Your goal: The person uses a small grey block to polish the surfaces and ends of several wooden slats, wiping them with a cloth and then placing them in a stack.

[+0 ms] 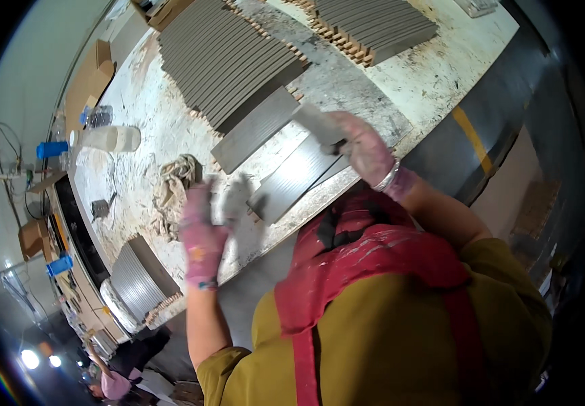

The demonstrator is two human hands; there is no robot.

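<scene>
Bench (pixel 411 74) with a white, stained top supports all components. Large stack (pixel 228 61) of grey slats with light brown end pieces serves as the reference for all positions below. Second stack (pixel 384 24), of the same kind, sits to the right of the large stack, set apart from it. Small stack (pixel 137 274) stands well to the left of the large stack and nearer the person. Front board (pixel 292 177), flat and grey, lies on the person's side of the large stack, near the bench edge. Inner board (pixel 255 128), also flat and grey, lies just beside the near end of the large stack. Left hand (pixel 204 237), gloved in pink, is on the person's side of the large stack, toward its left; motion blur obscures its grip, so opening and contents cannot be told. Right hand (pixel 367 149), similarly gloved, is to the right of the large stack's near end; its grip is closed around one end of a grey block (pixel 316 122). Crumpled rag (pixel 172 183) lies left of the large stack's near end, beside the left hand. Clear bottle (pixel 113 139) lies farther left of the large stack.
</scene>
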